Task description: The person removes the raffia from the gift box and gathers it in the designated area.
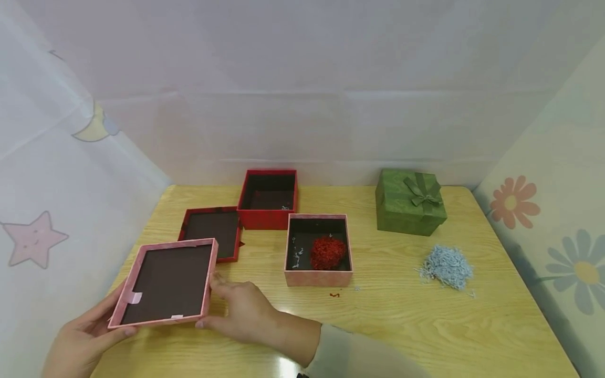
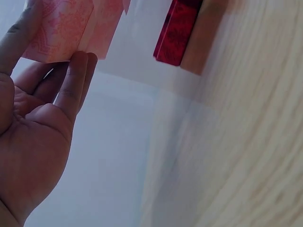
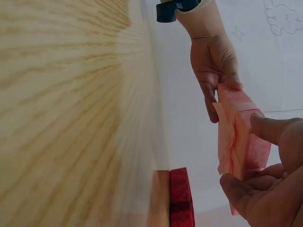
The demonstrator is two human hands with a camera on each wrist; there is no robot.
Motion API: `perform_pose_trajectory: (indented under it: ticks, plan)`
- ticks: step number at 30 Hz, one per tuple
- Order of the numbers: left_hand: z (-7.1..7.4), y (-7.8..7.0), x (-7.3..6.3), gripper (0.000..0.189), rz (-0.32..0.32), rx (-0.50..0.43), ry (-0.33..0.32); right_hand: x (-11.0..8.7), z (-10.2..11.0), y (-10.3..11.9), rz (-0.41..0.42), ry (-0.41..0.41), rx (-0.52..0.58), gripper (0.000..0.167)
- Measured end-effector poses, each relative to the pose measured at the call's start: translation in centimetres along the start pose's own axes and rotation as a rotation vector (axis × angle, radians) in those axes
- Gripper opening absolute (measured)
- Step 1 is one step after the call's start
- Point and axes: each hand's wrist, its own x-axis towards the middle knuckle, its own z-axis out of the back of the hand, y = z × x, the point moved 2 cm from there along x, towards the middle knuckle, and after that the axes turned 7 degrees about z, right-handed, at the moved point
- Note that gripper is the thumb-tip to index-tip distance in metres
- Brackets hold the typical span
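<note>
Both hands hold a pink box lid (image 1: 170, 283) above the table's left side, its dark inside facing the head camera. My left hand (image 1: 80, 333) grips the near left corner, thumb on the rim. On the opposite side my right hand (image 1: 250, 315) pinches the edge between thumb and fingers. In the right wrist view the lid (image 3: 246, 137) is seen edge-on, with a ribbon on its outer face. The pink box (image 1: 319, 278) stands open at the table's middle, with a clump of red shredded paper (image 1: 327, 252) and a few pale blue shreds inside.
Behind the lid lies a red lid (image 1: 212, 231), inside up, beside an open red box (image 1: 268, 219). A green box with a bow (image 1: 408, 205) stands at the back right. Pale blue shredded paper (image 1: 446, 266) lies in front of it. Loose shreds (image 1: 334, 295) lie near the pink box.
</note>
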Motion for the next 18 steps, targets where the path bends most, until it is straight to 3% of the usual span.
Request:
perform_pose_trajectory:
  ticks: [6, 10, 14, 18]
  plan:
    - [2.0, 1.0, -0.9, 0.081, 0.076, 0.099, -0.035, 0.9, -1.3, 0.5, 0.001, 0.054, -0.078, 0.086]
    - [3.2, 1.5, -1.5, 0.082, 0.133, 0.214, -0.056, 1.3, -2.0, 0.9, -0.024, 0.117, -0.094, 0.086]
    - [4.2, 2.1, -1.7, 0.083, 0.21, 0.423, -0.095, 1.8, -2.8, 0.9, -0.026, 0.153, -0.118, 0.085]
    - [5.3, 2.9, -1.8, 0.084, 0.277, 0.555, -0.107, 2.4, -3.5, 0.8, -0.016, 0.181, -0.142, 0.084]
